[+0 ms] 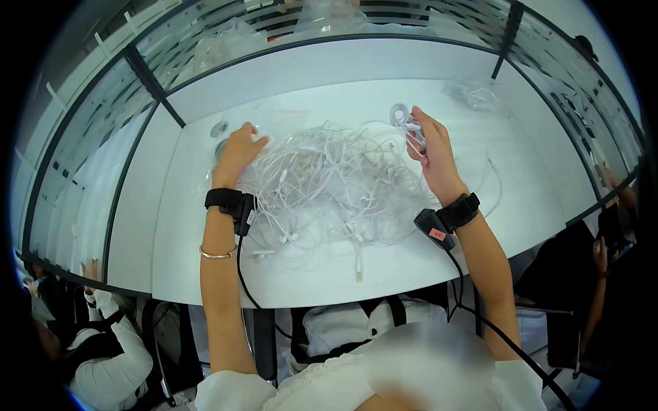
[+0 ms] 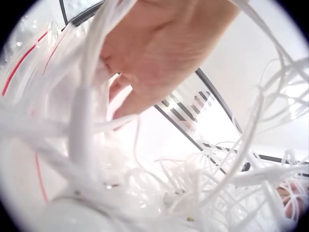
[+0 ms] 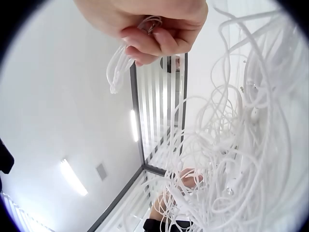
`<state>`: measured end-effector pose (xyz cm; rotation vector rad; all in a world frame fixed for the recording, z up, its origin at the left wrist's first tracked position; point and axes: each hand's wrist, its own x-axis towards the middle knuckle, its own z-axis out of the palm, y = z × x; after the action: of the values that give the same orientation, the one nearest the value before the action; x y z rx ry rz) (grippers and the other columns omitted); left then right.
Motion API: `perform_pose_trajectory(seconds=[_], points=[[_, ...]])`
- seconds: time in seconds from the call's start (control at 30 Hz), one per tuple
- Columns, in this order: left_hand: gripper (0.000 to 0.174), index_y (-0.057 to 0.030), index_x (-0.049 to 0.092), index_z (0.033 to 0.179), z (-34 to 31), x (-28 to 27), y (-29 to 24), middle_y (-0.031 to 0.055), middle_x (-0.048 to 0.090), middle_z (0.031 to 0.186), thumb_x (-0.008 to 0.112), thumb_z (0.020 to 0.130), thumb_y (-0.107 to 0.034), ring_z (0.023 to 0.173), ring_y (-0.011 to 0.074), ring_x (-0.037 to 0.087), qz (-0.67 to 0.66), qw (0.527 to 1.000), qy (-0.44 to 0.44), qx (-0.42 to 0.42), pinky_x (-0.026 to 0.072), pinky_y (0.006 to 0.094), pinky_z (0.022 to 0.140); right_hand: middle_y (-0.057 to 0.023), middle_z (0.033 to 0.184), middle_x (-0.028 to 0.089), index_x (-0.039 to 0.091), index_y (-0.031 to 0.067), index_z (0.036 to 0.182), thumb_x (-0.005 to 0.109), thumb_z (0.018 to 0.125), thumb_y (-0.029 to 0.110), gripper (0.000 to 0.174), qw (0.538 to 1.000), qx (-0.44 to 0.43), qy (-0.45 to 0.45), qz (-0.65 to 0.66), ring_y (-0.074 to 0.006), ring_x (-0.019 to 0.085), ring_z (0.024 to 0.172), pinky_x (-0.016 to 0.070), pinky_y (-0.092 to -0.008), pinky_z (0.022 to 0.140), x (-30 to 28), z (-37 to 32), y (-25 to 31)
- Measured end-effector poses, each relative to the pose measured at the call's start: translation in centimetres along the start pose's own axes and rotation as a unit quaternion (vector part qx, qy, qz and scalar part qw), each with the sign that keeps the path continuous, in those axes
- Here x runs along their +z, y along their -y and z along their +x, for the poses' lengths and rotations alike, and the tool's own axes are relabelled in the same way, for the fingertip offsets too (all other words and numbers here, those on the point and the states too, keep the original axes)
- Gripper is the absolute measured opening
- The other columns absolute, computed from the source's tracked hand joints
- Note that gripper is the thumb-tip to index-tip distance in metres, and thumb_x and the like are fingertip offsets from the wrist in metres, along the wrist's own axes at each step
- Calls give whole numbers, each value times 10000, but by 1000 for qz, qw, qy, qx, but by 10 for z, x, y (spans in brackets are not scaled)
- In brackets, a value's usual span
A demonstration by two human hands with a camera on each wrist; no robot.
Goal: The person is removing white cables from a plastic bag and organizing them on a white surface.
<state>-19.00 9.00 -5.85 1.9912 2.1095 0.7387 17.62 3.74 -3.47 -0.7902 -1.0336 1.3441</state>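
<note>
A coiled white cable (image 1: 399,116) is gripped in the right hand (image 1: 439,156), seemingly to keep its loops together; the left hand (image 1: 238,155) is held open near zip bags (image 2: 35,63).

Pale hand (image 2: 159,53) above blurred, apparently white cables (image 2: 231,179).

Heap of white cables (image 1: 329,181): one, strands uncountable. Coiled cable (image 1: 399,115), right of heap: one. Hands (image 1: 240,152) (image 1: 439,154), flanking heap: two. Wrist cameras (image 1: 244,215) (image 1: 433,229): two. Bracelet (image 1: 218,256): one.
</note>
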Motion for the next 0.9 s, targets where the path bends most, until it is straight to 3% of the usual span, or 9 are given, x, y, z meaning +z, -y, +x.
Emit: perform_pose_trajectory(seconds=[0.1,0.2,0.23,0.4,0.5,0.6,0.73,0.9], points=[[333,-56,610,999,14,0,32,130,618,774,737,709,-160,754,283,625,-21,998,-38,55,493,377,698,36,614,438,584,32,852,530,953,325,314,1000,-1,0,-8,-26,330,482,204,-205,404,0,0,0],[305,-54,607,1027,11,-36,12,112,617,767,694,735,-66,729,206,616,-64,990,-104,64,483,317,661,32,610,444,590,31,867,536,948,341,325,1000,-5,8,-19,-28,335,484,205,-206,407,-3,0,0],[318,-60,603,1067,11,-44,8,109,649,829,643,759,6,660,151,592,-111,980,-146,83,465,276,624,33,613,445,590,32,870,539,946,347,328,1000,-2,4,-21,-27,338,487,205,-206,408,-3,-1,-1],[355,-69,588,1130,-2,-72,-17,132,683,964,570,796,50,721,167,684,-251,951,-156,89,491,260,635,41,628,446,586,37,877,551,937,371,341,1000,7,0,-27,-22,355,499,205,-204,411,-3,1,-5],[374,-66,576,1154,-5,-71,-23,142,683,941,539,805,64,784,192,706,-189,955,-213,81,511,262,648,44,636,443,584,37,882,550,937,382,351,999,10,-7,-45,-20,362,504,210,-201,411,-2,1,-6],[328,-40,569,1151,-1,-80,-21,144,683,931,534,838,51,756,208,705,-190,950,-229,94,522,270,643,41,632,440,586,34,889,546,939,392,364,999,2,-20,-43,-20,364,501,216,-199,411,0,1,-6],[200,20,588,1072,-24,-115,-63,142,682,956,596,890,-62,771,221,704,-344,902,-231,125,532,259,665,37,613,434,601,34,883,545,939,404,378,998,2,-2,-69,-21,366,496,218,-197,409,1,0,-3],[297,26,582,1153,-66,-138,-115,130,673,1029,600,896,-122,866,229,697,-433,866,-160,189,530,253,743,49,558,408,617,44,850,533,946,411,389,985,21,35,-170,-24,354,478,211,-200,409,8,-7,6]])
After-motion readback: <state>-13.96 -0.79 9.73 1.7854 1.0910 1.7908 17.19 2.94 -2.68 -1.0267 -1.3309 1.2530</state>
